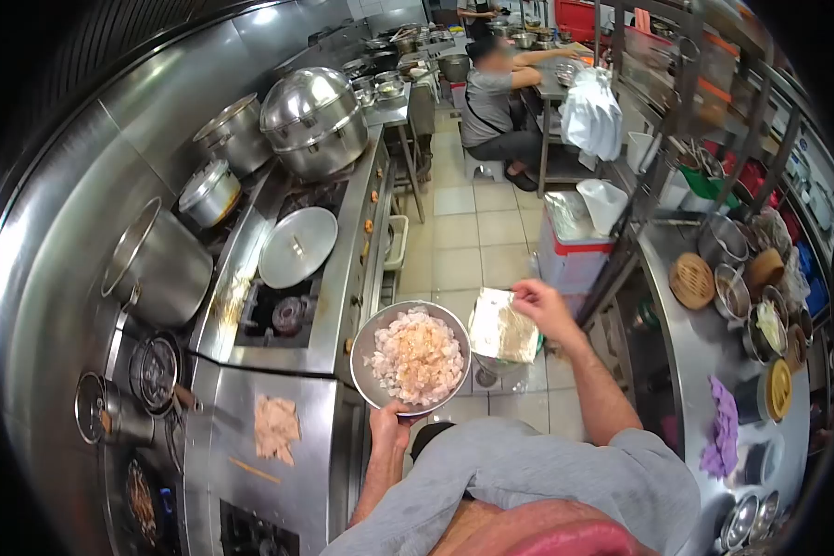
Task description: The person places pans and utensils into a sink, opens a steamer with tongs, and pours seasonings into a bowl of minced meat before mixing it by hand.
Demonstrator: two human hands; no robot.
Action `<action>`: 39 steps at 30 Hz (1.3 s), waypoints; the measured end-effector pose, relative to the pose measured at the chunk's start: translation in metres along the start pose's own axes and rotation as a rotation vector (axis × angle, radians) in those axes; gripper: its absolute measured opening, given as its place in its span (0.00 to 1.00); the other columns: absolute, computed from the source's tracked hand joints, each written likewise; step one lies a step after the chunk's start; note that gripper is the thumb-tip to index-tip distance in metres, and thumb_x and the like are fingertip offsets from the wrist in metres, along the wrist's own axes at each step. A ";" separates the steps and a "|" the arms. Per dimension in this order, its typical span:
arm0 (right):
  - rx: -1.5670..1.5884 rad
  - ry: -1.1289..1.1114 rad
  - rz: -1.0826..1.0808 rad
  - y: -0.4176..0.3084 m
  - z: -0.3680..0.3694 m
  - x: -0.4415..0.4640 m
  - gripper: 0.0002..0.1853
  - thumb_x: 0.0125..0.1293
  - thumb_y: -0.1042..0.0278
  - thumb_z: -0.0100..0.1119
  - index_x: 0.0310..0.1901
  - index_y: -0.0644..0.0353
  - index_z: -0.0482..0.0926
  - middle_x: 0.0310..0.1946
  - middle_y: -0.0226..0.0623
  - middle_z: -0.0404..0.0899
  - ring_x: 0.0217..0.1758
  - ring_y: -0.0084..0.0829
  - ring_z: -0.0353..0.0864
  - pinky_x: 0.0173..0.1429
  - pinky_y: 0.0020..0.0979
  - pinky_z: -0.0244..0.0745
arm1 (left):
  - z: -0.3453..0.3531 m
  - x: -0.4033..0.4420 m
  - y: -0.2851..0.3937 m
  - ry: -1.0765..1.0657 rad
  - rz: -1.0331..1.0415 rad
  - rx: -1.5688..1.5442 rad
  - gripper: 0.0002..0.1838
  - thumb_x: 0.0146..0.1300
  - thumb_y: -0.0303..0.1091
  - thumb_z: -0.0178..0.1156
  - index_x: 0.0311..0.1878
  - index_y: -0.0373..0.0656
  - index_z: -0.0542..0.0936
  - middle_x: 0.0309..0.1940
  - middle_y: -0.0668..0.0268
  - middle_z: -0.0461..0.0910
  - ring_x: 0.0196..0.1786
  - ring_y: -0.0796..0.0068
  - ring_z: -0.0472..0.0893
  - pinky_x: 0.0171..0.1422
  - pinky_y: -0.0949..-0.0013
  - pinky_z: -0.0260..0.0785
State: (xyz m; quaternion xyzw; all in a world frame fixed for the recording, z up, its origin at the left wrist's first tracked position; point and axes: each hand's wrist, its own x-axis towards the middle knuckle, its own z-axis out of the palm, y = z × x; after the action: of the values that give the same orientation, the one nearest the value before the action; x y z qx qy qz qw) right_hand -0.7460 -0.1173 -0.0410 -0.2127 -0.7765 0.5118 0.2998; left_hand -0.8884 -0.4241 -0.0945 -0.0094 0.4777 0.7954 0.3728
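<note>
A wide metal bowl (360,352) is held by its near rim in my left hand (391,428), whose fingers are partly hidden beneath it. Pale, chopped raw pieces (417,357), perhaps meat or seafood, fill the bowl, with an orange-brown seasoning over the top. To the right of the bowl, my right hand (542,309) is closed at the upper right edge of a shiny, square, foil-like lid (502,326). The lid lies over or just above a container low by the floor; what is under it is mostly hidden.
On my left runs a steel stove counter (296,398) with a round lid (297,247), a cloth (276,429) and large pots (162,264). A steel table (686,338) with bowls stands right. Ahead, a seated person (496,111) works beside the tiled aisle (454,232).
</note>
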 end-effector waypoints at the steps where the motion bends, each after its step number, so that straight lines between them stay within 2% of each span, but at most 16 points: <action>1: 0.056 -0.075 0.041 0.001 0.019 0.023 0.13 0.55 0.75 0.59 0.43 0.64 0.75 0.29 0.30 0.74 0.32 0.20 0.73 0.39 0.23 0.71 | 0.008 0.020 0.010 -0.005 0.012 0.003 0.33 0.37 0.15 0.48 0.55 0.24 0.60 0.44 0.44 0.72 0.40 0.45 0.78 0.35 0.48 0.78; 4: 0.058 -0.164 0.005 0.021 0.063 0.085 0.13 0.55 0.74 0.60 0.43 0.64 0.75 0.31 0.32 0.74 0.33 0.21 0.73 0.40 0.23 0.72 | 0.008 0.084 0.026 0.021 -0.052 -0.030 0.35 0.37 0.16 0.47 0.57 0.25 0.58 0.46 0.44 0.69 0.40 0.46 0.77 0.35 0.43 0.77; 7: 0.031 -0.181 0.021 0.027 0.085 0.135 0.14 0.55 0.74 0.60 0.44 0.65 0.75 0.33 0.33 0.74 0.35 0.22 0.74 0.41 0.24 0.73 | 0.029 0.139 0.058 -0.013 -0.053 0.065 0.37 0.39 0.16 0.46 0.61 0.35 0.56 0.51 0.47 0.67 0.43 0.44 0.76 0.36 0.43 0.78; 10: 0.024 -0.058 0.104 0.034 0.081 0.171 0.15 0.54 0.74 0.61 0.45 0.64 0.75 0.33 0.35 0.76 0.35 0.23 0.75 0.41 0.25 0.73 | 0.047 0.192 0.091 -0.077 -0.157 0.086 0.39 0.40 0.15 0.46 0.62 0.38 0.55 0.53 0.49 0.66 0.44 0.45 0.75 0.36 0.44 0.78; 14: -0.062 0.074 0.195 0.054 0.059 0.215 0.15 0.54 0.74 0.61 0.45 0.64 0.74 0.30 0.32 0.76 0.34 0.22 0.75 0.40 0.25 0.72 | 0.070 0.263 0.108 -0.108 -0.134 0.092 0.39 0.40 0.14 0.44 0.62 0.39 0.54 0.55 0.49 0.63 0.48 0.45 0.74 0.36 0.43 0.78; 17: 0.011 0.125 0.236 0.080 0.051 0.247 0.15 0.55 0.74 0.60 0.45 0.65 0.74 0.29 0.31 0.76 0.33 0.21 0.75 0.40 0.24 0.72 | 0.085 0.318 0.116 -0.135 -0.212 -0.013 0.43 0.36 0.13 0.44 0.63 0.44 0.53 0.56 0.51 0.62 0.51 0.44 0.72 0.31 0.43 0.78; 22: 0.149 0.134 0.297 0.116 0.047 0.311 0.13 0.56 0.77 0.59 0.44 0.66 0.73 0.28 0.30 0.75 0.33 0.20 0.74 0.40 0.23 0.71 | 0.115 0.406 0.122 -0.175 -0.236 0.006 0.43 0.37 0.13 0.44 0.63 0.44 0.52 0.55 0.50 0.62 0.50 0.43 0.72 0.31 0.43 0.78; 24: 0.096 0.133 0.310 0.143 0.044 0.342 0.14 0.56 0.75 0.59 0.44 0.65 0.74 0.30 0.32 0.76 0.35 0.21 0.75 0.41 0.24 0.71 | 0.127 0.444 0.121 -0.171 -0.263 0.029 0.43 0.37 0.13 0.44 0.64 0.45 0.52 0.55 0.49 0.62 0.50 0.43 0.72 0.32 0.43 0.78; 28: 0.034 0.105 0.337 0.195 0.029 0.425 0.16 0.55 0.72 0.61 0.45 0.65 0.74 0.32 0.35 0.78 0.36 0.25 0.76 0.42 0.27 0.72 | 0.166 0.528 0.124 -0.223 -0.260 0.087 0.43 0.36 0.14 0.44 0.63 0.45 0.53 0.55 0.49 0.63 0.49 0.44 0.73 0.33 0.42 0.77; 32: -0.071 0.104 0.276 0.197 0.008 0.505 0.16 0.55 0.70 0.60 0.45 0.64 0.74 0.34 0.39 0.78 0.38 0.29 0.77 0.44 0.29 0.73 | 0.223 0.610 0.134 -0.283 -0.241 0.222 0.43 0.36 0.15 0.45 0.64 0.46 0.52 0.55 0.48 0.64 0.47 0.44 0.75 0.33 0.42 0.77; 35: -0.150 0.129 0.286 0.192 -0.017 0.544 0.15 0.55 0.70 0.59 0.45 0.64 0.74 0.35 0.41 0.78 0.38 0.30 0.77 0.44 0.31 0.73 | 0.263 0.660 0.138 -0.287 -0.283 0.135 0.41 0.37 0.15 0.45 0.63 0.41 0.54 0.53 0.48 0.66 0.45 0.44 0.76 0.34 0.43 0.77; 37: -0.144 0.183 0.317 0.203 -0.033 0.559 0.16 0.56 0.69 0.59 0.45 0.64 0.74 0.36 0.42 0.77 0.38 0.32 0.77 0.44 0.31 0.73 | 0.299 0.683 0.146 -0.294 -0.244 0.179 0.36 0.39 0.17 0.46 0.60 0.29 0.58 0.52 0.45 0.67 0.49 0.42 0.74 0.43 0.39 0.73; 39: -0.188 0.208 0.391 0.210 -0.047 0.569 0.16 0.56 0.69 0.59 0.46 0.64 0.74 0.36 0.42 0.77 0.38 0.32 0.77 0.44 0.31 0.73 | 0.319 0.720 0.141 -0.345 -0.308 0.164 0.35 0.40 0.18 0.47 0.59 0.28 0.57 0.53 0.44 0.67 0.48 0.42 0.74 0.44 0.40 0.73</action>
State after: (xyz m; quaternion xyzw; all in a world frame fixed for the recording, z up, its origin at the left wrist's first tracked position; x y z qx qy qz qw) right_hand -1.1247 0.3579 -0.0800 -0.4377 -0.7298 0.4608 0.2521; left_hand -1.3842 0.2041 -0.0825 0.0842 0.4632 0.6775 0.5652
